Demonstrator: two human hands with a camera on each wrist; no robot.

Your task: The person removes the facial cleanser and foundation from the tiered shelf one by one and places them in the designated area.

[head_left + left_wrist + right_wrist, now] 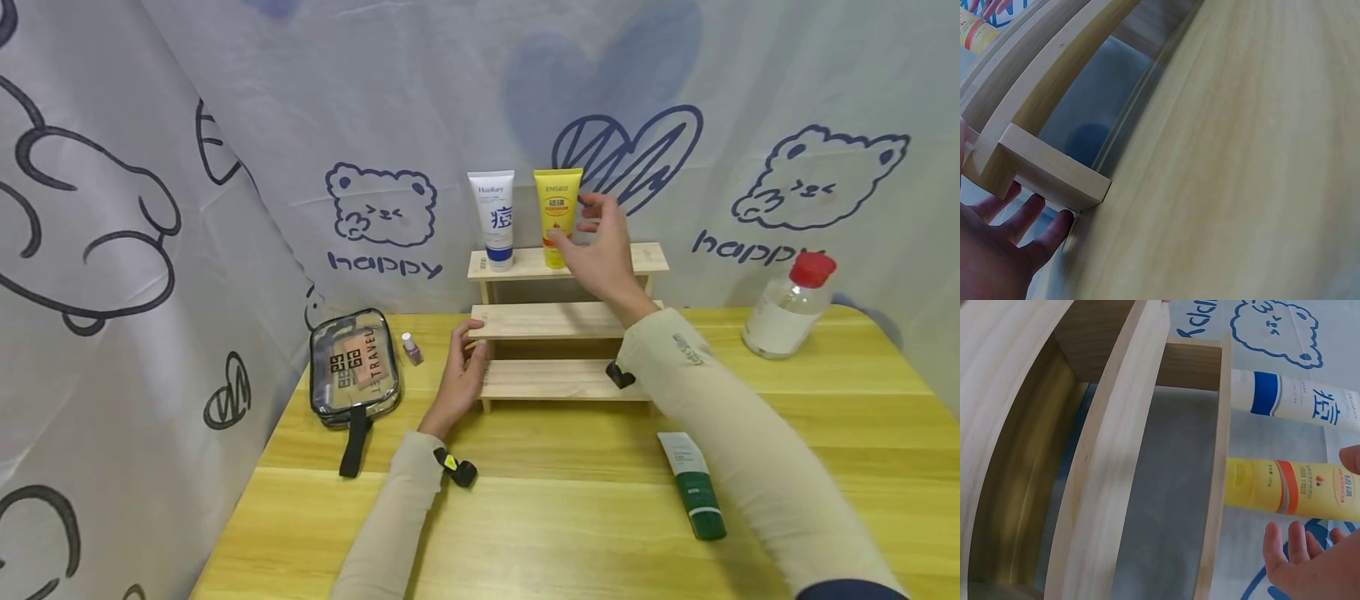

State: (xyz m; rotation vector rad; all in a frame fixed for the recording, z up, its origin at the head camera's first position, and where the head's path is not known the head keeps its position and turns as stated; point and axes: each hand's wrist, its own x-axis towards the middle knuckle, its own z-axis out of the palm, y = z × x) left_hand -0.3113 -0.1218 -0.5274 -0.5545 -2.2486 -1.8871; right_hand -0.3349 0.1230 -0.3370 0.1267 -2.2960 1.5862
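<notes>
A three-step wooden stand (pixel 551 379) is on the table. On its top step stand a white and blue tube (pixel 495 221) and a yellow tube (pixel 555 208), both upright on their caps. My right hand (pixel 603 254) is around the yellow tube's right side, thumb in front. In the right wrist view, the fingers of this hand (pixel 1316 565) are spread and apart from the tube. My left hand (pixel 463 375) touches the stand's left end. The left wrist view shows spread fingers (pixel 1022 219) against the end of the stand.
Left of the stand lie a clear travel pouch (pixel 356 367) with a black strap and a small purple bottle (pixel 412 350). A green and white tube (pixel 693 487) lies under my right forearm. At the right stands a red-capped clear bottle (pixel 787 312). A printed curtain (pixel 420 100) hangs behind.
</notes>
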